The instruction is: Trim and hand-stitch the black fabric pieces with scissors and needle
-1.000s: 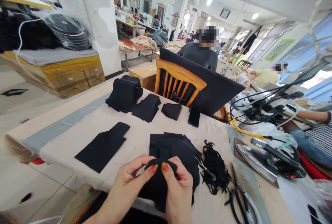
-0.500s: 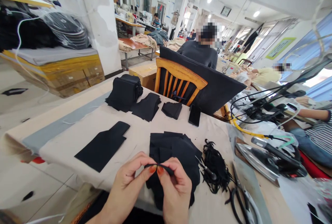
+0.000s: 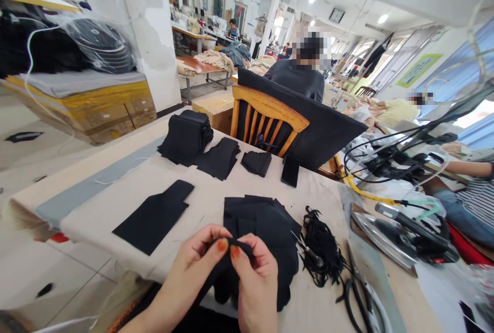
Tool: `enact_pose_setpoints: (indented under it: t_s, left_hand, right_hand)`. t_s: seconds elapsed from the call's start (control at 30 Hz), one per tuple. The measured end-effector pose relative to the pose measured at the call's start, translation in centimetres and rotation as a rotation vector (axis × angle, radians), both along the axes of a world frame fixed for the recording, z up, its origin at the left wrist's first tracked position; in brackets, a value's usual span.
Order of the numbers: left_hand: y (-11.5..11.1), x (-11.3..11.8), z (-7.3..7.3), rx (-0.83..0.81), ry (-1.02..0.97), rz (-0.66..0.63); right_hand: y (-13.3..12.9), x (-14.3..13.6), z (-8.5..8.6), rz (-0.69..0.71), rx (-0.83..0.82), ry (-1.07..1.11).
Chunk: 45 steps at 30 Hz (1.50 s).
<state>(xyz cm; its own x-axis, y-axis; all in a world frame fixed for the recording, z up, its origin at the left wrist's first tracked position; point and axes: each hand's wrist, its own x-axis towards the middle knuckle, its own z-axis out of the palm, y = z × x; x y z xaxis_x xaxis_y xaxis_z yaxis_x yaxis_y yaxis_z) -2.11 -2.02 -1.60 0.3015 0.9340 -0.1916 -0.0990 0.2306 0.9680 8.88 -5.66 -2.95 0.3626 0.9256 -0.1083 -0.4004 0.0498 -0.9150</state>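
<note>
Both hands pinch one piece of black fabric [image 3: 232, 242] between thumbs and fingers, just in front of me. My left hand [image 3: 198, 258] is closed on its left part, and my right hand [image 3: 252, 271] grips it close by, thumbs almost meeting. Part of that piece hangs below, dark against my dark lap, so its outline is hard to make out. Behind and under my right hand lies a fanned pile of black fabric pieces [image 3: 266, 220]. A single black cut piece [image 3: 152, 220] lies flat to the left.
Stacked black pieces [image 3: 185, 135] stand along the table's far side, near a phone [image 3: 290, 171]. To the right are a heap of black strips [image 3: 322, 245], a thin pointed tool [image 3: 311, 253], scissors [image 3: 358, 292] and an iron [image 3: 405, 235]. A wooden chair [image 3: 270, 111] stands beyond.
My thumbs have shifted slightly left and up along the fabric. My right hand has moved a little left, and the held edge now looks more bunched between the fingers.
</note>
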Motion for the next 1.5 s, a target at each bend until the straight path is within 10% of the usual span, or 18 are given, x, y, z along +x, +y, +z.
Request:
enact_pose_setpoints:
  t_s: [0.43, 1.03, 1.33, 1.5]
  left_hand:
    - [0.0, 0.0, 0.2, 0.023, 0.009, 0.051]
    - [0.1, 0.3, 0.4, 0.244, 0.131, 0.020]
    - [0.3, 0.4, -0.1, -0.123, -0.017, -0.107]
    - [-0.1, 0.0, 0.1, -0.194, -0.056, -0.032]
  right_hand:
    - [-0.2, -0.1, 0.1, -0.016, -0.033, 0.112]
    - [-0.4, 0.1, -0.2, -0.045, 0.094, -0.340]
    - [0.2, 0.0, -0.5, -0.056, -0.109, 0.318]
    - [0.0, 0.2, 0.3, 0.042, -0.063, 0.318]
